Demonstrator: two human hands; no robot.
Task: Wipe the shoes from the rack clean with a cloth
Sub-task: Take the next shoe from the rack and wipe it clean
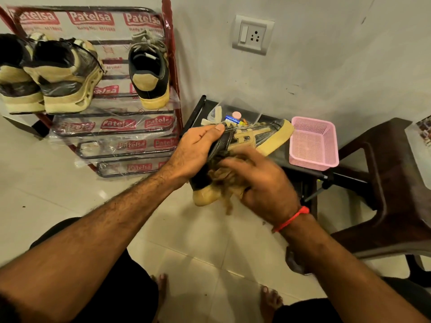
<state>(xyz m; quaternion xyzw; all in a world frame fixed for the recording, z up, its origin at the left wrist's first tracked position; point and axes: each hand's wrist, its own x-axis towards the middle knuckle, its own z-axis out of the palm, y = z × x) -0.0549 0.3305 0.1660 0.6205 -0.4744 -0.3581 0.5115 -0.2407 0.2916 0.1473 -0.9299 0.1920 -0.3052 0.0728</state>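
Both bare forearms reaching forward and inward from the lower corners, meeting at centre. Left hand (196, 150) gripping the upper of a shoe (251, 138), thumb lying flat along the top edge near the laces, fingers curling under and out of sight. Left wrist bending slightly to the right. Right hand (263, 183) lying just below and to the right of the left, back of hand facing up, fingers curling round a bunched cloth (224, 180) and pressing it against the shoe's side. Right wrist wearing a red thread (292, 219). Two bare feet showing at bottom centre, between the forearms.
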